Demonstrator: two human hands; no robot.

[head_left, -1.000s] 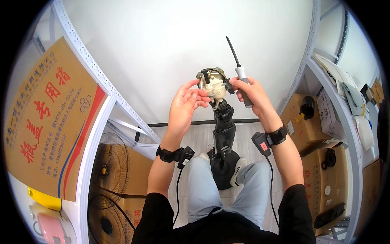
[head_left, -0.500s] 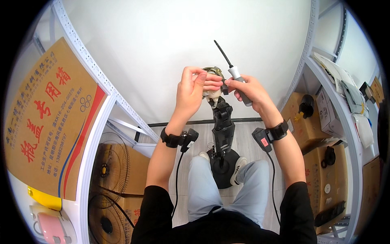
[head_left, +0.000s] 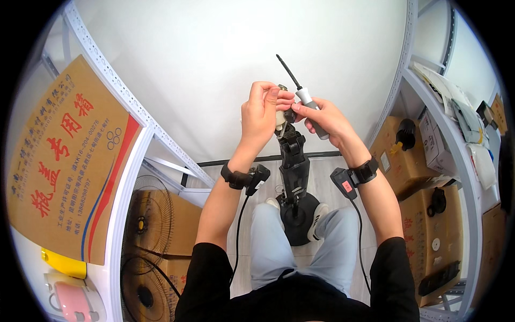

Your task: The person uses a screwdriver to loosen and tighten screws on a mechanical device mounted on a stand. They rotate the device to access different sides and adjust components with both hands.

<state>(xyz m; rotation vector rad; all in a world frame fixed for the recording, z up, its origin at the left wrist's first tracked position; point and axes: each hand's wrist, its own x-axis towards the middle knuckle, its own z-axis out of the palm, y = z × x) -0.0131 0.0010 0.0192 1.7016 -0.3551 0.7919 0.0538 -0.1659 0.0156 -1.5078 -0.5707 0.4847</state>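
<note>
In front of me stands a black fan stand with a round base on the floor between my feet. A fan motor without blades or guard sits at its top, mostly covered by my hands. My left hand is bent around the motor from the left, its fingers reaching across to the right. My right hand holds a screwdriver with a grey handle, its dark shaft pointing up and left, away from the motor. Thumb and forefinger of that hand touch a small dark part beside the motor.
Two wire fan guards lean against a cardboard box at the lower left. A flat carton sheet stands on the left shelf. At right are boxes, a black motor cover and a shelf. A white wall closes the far side.
Both hands and the motor appear slightly shifted in the view. My left fingers have closed in more toward the right fingertips. The screwdriver has tilted a little further left.
</note>
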